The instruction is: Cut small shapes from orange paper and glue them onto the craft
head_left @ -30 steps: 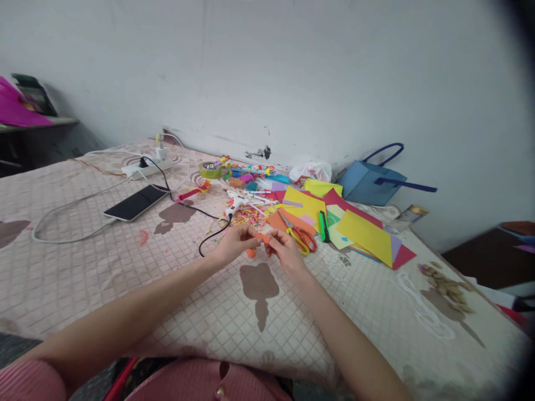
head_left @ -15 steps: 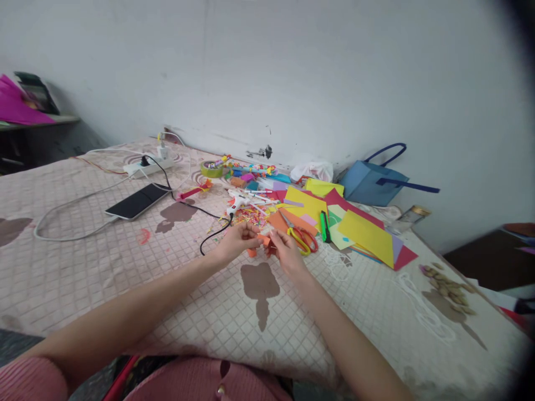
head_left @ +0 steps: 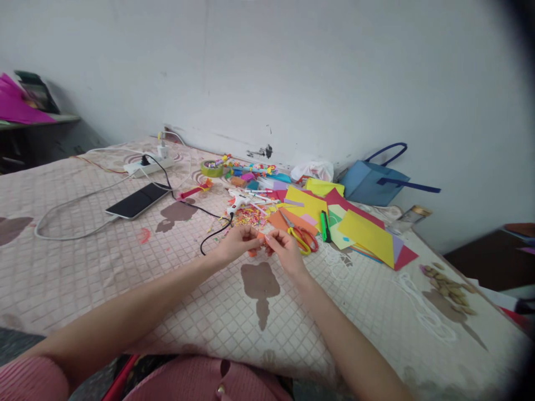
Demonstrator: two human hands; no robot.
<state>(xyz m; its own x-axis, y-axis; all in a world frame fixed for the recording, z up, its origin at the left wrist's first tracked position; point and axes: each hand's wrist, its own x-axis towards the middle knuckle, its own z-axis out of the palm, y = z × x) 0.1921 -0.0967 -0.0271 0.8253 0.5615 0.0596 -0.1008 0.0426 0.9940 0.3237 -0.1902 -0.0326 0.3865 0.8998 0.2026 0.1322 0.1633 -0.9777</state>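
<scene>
Between my fingertips is a small strip of orange paper (head_left: 252,253), held low over the tablecloth. My left hand (head_left: 239,244) pinches it from the left, with a bit hanging below the fingers. From the other side my right hand (head_left: 285,249) pinches the same piece, thumb and forefinger close to the left thumb. Both hands hide most of the strip. Just beyond them lie a white glue gun (head_left: 239,201) with a black cord and a scatter of tiny coloured paper bits (head_left: 254,217). Scissors (head_left: 301,236) with yellow and red handles rest right of my right hand.
A green cutter (head_left: 325,225) lies by yellow sheets (head_left: 368,234) and other coloured paper. White string (head_left: 426,312) and peanut-like pods (head_left: 449,289) are at right. A phone-like tablet (head_left: 137,201) and power strip (head_left: 148,166) trail cables at left. A blue bag (head_left: 371,182) stands behind.
My right hand has shifted slightly left and its fingertips have closed in on the left ones. Less of the orange paper shows between the hands.
</scene>
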